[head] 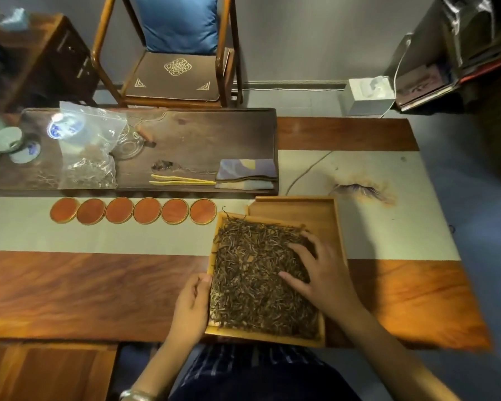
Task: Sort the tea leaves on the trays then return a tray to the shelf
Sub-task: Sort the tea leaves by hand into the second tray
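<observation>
Tea leaves [252, 273] fill a tray [261, 336] lying lengthwise away from the person, right hand [315, 273] spread on them.

The tea leaves [261, 273] are dark brown with paler olive strands, heaped in a honey-yellow wooden tray [268, 337]. At ten o'clock from it runs a row of six round coasters [133, 211], rust-orange with thin gold rims. The counter [84, 290] is reddish-brown with streaked grain, crossed by a pale grey-green runner [113, 238]. At twelve o'clock, a chair cushion [180, 23] is bright blue, and the brown seat pad [175, 78] carries a gold knot emblem. Tweezers [182, 180] are pale yellow.
</observation>
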`<action>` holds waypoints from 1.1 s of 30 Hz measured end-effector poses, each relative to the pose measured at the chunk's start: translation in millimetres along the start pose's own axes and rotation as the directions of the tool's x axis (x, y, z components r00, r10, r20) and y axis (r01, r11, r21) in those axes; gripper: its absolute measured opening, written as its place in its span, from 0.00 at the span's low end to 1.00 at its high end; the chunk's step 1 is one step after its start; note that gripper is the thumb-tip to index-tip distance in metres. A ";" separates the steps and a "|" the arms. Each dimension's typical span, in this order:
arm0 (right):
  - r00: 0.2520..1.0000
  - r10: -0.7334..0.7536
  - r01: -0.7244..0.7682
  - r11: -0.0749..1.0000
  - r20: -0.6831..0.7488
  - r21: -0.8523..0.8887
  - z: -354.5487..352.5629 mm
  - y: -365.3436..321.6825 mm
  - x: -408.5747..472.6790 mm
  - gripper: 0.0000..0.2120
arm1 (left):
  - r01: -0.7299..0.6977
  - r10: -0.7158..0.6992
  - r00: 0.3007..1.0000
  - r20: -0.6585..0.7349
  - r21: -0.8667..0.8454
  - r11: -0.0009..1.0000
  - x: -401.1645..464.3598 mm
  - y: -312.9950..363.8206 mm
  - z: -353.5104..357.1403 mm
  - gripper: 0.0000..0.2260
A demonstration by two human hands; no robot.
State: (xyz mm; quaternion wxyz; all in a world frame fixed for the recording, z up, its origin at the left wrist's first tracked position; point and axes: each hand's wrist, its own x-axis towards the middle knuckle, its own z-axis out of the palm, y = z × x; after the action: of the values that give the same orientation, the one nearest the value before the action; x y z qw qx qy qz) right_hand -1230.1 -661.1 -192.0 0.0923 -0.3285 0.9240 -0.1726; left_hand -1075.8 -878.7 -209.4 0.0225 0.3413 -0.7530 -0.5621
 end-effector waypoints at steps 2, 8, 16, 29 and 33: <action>0.999 0.023 -0.023 1.000 0.029 -0.017 2.2 -1.9 5.9 0.28 | 0.000 0.001 1.000 0.019 -0.004 1.000 4.8 0.3 -2.7 0.11; 0.994 0.034 -0.035 0.999 0.105 0.005 11.5 -2.0 18.1 0.22 | -0.025 0.025 0.999 0.030 0.001 1.000 16.2 1.6 -9.4 0.11; 0.994 0.024 -0.028 0.999 0.107 0.034 18.8 5.8 31.5 0.16 | -0.023 0.022 0.998 0.056 0.031 0.999 27.9 -2.5 -15.9 0.12; 0.994 0.082 -0.085 0.995 0.067 0.045 18.0 25.2 37.9 0.11 | -0.015 0.013 0.998 0.067 0.022 1.000 30.5 -8.7 -10.1 0.12; 0.993 0.094 -0.098 0.994 0.065 0.056 15.8 29.5 38.7 0.11 | -0.023 0.023 0.998 0.061 0.009 1.000 26.0 -8.4 -8.6 0.12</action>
State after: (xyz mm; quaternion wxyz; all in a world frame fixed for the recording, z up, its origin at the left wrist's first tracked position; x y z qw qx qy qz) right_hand -1272.3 -668.5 -220.0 0.1387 -0.2859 0.9299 -0.1850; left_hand -1088.0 -901.0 -222.6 0.0044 0.3155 -0.7599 -0.5684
